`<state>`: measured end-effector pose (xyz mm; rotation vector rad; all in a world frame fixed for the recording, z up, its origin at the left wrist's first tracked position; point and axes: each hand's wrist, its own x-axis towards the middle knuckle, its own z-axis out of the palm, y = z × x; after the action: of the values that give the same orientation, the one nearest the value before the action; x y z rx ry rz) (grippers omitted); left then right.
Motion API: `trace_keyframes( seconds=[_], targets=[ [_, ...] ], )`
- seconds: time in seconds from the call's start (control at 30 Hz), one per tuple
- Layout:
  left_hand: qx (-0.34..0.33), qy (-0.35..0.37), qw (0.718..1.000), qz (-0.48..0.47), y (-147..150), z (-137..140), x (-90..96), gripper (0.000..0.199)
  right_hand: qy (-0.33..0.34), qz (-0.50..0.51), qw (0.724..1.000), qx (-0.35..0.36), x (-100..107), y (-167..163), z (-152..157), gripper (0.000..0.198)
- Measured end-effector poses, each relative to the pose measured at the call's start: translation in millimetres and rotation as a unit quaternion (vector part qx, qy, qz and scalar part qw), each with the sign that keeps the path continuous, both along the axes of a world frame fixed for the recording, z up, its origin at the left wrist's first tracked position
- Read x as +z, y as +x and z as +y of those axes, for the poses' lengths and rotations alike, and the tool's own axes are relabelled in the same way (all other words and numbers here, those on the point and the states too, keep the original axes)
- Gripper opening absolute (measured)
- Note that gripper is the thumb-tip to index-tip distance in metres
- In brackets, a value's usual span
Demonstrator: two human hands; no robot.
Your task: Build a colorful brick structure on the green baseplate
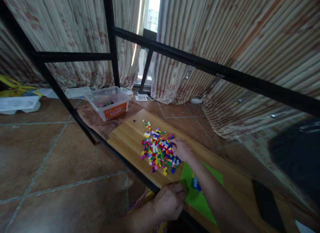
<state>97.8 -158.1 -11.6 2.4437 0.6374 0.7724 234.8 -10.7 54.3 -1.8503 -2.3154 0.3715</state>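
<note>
My right hand (181, 149) reaches to the right side of a heap of small toy building bricks (160, 151), its fingers stretched out and touching them. The bricks are of many colours and lie loose on a narrow wooden tabletop (125, 134). Close to the near edge is my left hand (170, 201), its fingers curled together by the left corner of a green studded baseplate (197, 199). Whatever those fingers may hold is hidden. Blue bricks (196, 183) sit on the baseplate, partly covered by my right forearm.
A clear plastic box (110, 102) with an orange label and a few bricks inside stands beyond the table's far left end. A dark flat object (267, 204) lies at the right. Black metal bars (172, 47) cross above the table, before striped curtains (185, 79).
</note>
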Motion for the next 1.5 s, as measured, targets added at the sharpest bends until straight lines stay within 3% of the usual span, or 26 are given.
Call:
trace_keyframes(
  seconds=[0.3, 0.73, 0.9, 1.03, 1.27, 1.4, 1.5],
  targets=[
    [-0.003, -0.008, 1.0, 0.012, -0.9, 1.2, 1.6, 0.006, -0.004, 0.072, 0.995, -0.062, -5.3, 4.4, -18.6, 0.022],
    [-0.009, -0.012, 1.0, -0.007, -1.3, 1.7, -1.4, 0.007, -0.039, 0.017, 0.996, -0.078, -2.8, -3.2, -12.8, 0.023],
    [-0.008, -0.012, 1.0, -0.023, -1.2, 2.0, -1.1, 0.009, -0.013, 0.018, 0.996, -0.083, 3.1, -8.2, -20.0, 0.017],
    [-0.005, -0.018, 0.999, -0.039, -1.2, 2.1, 0.2, 0.012, 0.072, 0.078, 0.989, -0.104, 9.2, -10.2, -56.4, 0.019],
    [-0.003, -0.047, 0.998, -0.048, -2.5, 2.1, 0.0, 0.018, 0.076, 0.32, 0.919, -0.216, -5.0, -11.1, -160.4, 0.03],
    [-0.013, -0.053, 0.998, -0.035, -4.9, 3.7, 6.8, 0.016, 0.081, 0.402, 0.858, -0.309, -16.2, 17.1, -200.5, 0.036],
    [-0.017, -0.055, 0.998, -0.04, -5.5, 4.8, 10.9, 0.017, 0.104, 0.411, 0.828, -0.367, -21.4, 46.7, -217.3, 0.038]
  ],
)
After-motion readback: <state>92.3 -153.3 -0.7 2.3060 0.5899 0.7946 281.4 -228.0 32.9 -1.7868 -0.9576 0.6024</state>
